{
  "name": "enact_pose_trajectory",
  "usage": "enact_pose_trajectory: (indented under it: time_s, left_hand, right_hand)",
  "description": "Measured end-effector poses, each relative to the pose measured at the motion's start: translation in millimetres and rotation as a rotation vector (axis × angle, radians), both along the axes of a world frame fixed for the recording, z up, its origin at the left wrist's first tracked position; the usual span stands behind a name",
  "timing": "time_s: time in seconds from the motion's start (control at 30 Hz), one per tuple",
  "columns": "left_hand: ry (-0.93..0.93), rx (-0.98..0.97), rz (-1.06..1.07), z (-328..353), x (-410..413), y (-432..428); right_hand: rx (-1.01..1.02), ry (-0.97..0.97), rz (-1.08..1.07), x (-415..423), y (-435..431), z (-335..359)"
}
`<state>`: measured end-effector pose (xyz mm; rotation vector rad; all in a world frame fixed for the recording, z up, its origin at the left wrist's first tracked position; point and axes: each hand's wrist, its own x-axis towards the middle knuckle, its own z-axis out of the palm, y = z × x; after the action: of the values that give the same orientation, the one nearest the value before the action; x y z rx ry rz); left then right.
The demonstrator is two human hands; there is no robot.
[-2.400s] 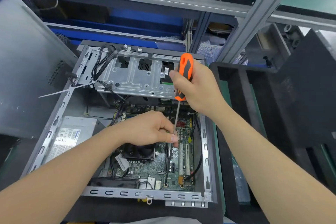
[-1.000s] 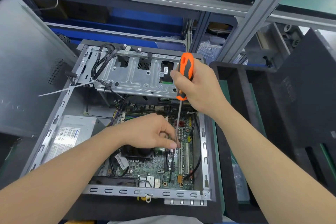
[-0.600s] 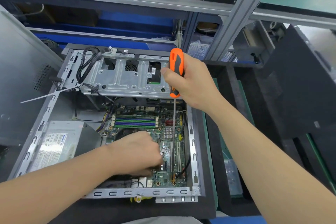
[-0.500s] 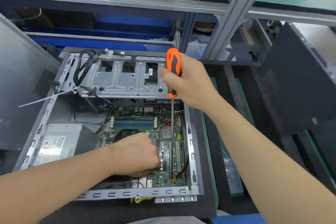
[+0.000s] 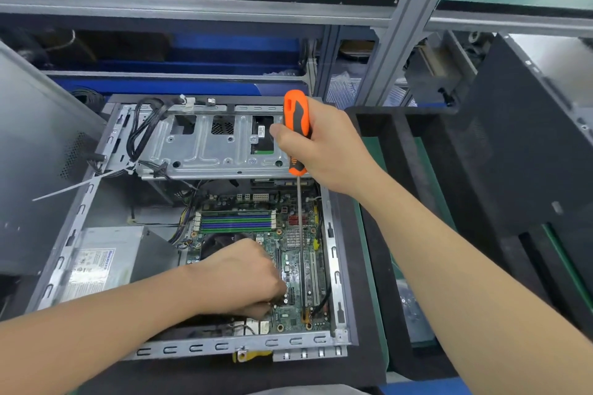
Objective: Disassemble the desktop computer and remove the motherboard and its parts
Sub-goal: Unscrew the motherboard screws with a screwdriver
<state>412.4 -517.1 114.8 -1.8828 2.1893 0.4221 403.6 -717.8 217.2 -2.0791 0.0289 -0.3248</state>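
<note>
An open desktop case point(image 5: 224, 347) lies on its side with the green motherboard point(image 5: 298, 269) exposed inside. My right hand point(image 5: 330, 151) grips the orange and black handle of a long screwdriver point(image 5: 296, 112). It stands almost upright, and its tip reaches the motherboard's near right corner. My left hand point(image 5: 237, 279) rests knuckles up on the board's near middle, over the cooler area. Its fingers are curled down onto the board, and what they touch or pinch is hidden.
A grey power supply point(image 5: 96, 263) fills the case's left side. A metal drive cage point(image 5: 205, 151) with black cables spans the far end. Blue and green memory slots point(image 5: 236, 221) lie below it. A removed side panel point(image 5: 32, 154) leans at left; a black case point(image 5: 519, 138) stands right.
My left hand let go of the screwdriver shaft and moved nearer and down onto the board. The screwdriver tip moved from the board's middle to its near right corner.
</note>
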Motion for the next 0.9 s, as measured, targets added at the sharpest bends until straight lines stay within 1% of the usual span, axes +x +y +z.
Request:
enact_pose_trajectory:
  time_s: [0.07,0.3,0.4,0.57,0.67,0.9]
  left_hand:
    - [-0.008,-0.012,-0.025,-1.5,-2.6,0.3]
    - [0.066,-0.033,-0.039,-10.8,-4.6,0.7]
    - [0.062,0.006,-0.077,-8.8,-5.3,0.1]
    - [0.064,-0.007,-0.067,-11.9,-6.1,0.9]
    - [0.089,0.019,-0.086,-9.3,-5.6,-1.0]
    - [0.065,-0.013,-0.113,-7.5,-5.6,-3.3]
  right_hand:
    - [0.005,-0.004,0.010,1.5,0.2,0.6]
    - [-0.008,-0.019,0.009,6.3,-2.1,0.9]
    - [-0.015,-0.029,-0.008,7.8,-2.1,0.2]
    - [-0.005,-0.017,0.004,11.1,-1.3,-2.1]
    - [-0.017,-0.018,0.003,10.7,-3.0,-1.8]
    - [-0.044,-0.025,-0.030,7.9,-11.4,0.1]
